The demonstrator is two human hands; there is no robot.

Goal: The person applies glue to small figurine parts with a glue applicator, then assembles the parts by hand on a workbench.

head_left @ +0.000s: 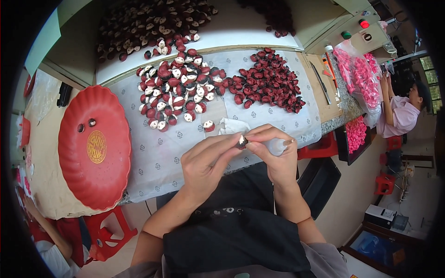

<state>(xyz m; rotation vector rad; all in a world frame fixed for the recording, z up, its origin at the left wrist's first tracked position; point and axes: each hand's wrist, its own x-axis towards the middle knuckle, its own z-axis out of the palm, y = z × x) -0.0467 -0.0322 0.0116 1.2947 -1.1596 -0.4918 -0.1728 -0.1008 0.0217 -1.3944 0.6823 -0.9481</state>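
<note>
My left hand (202, 163) and my right hand (278, 160) meet over the table's near edge. Between their fingertips they pinch a small dark-and-white rounded piece (241, 142). A whitish translucent object, perhaps a small bottle (276, 147), is also tucked in my right hand, partly hidden by the fingers. Just beyond my fingers lie a crumpled white cloth or tissue (233, 126) and a single red-and-white piece (209, 126). Farther off spreads a pile of similar red, white and black pieces (174, 83). Right of it is a heap of dark red, petal-like pieces (269, 83).
A red scalloped tray (69, 153) with two small pieces stands at left. Behind, a lit cabinet (222, 39) holds more pieces. Tweezers (321, 82) lie at right, near a bag of pink pieces (357, 76). A co-worker (401, 109) sits far right; another person's arm (51, 227) shows lower left.
</note>
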